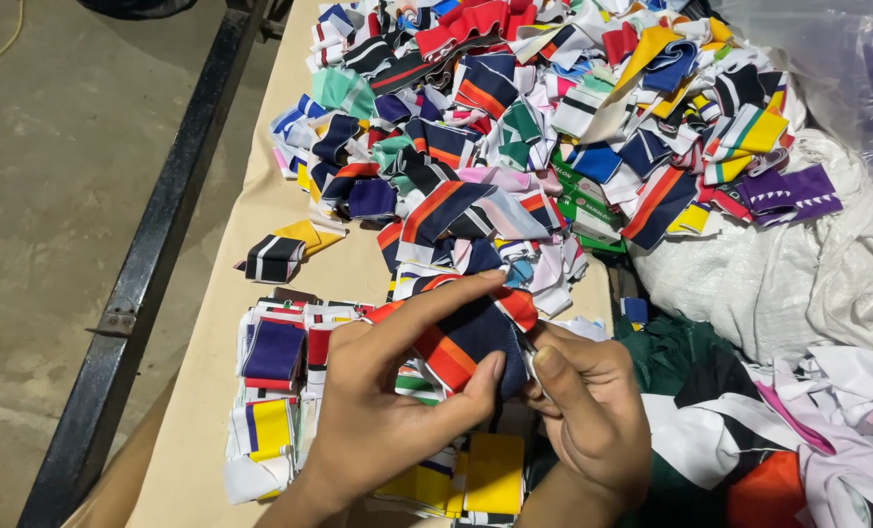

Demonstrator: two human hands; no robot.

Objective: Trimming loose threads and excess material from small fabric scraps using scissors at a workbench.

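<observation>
My left hand (387, 401) and my right hand (593, 411) both grip a small navy fabric piece with orange and red stripes (470, 337), held just above the table near its front. The left thumb and fingers pinch its left side; the right fingers hold its right edge. Something thin and pale shows between the right fingers, too small to identify. Beneath the hands lie flattened fabric pieces (275, 391) in purple, yellow, red and white.
A large heap of loose striped fabric pieces (514, 127) covers the far half of the beige table (221, 293). White sacking (788, 274) and more cloth lie at the right. A black metal rail (153, 254) runs along the table's left, over concrete floor.
</observation>
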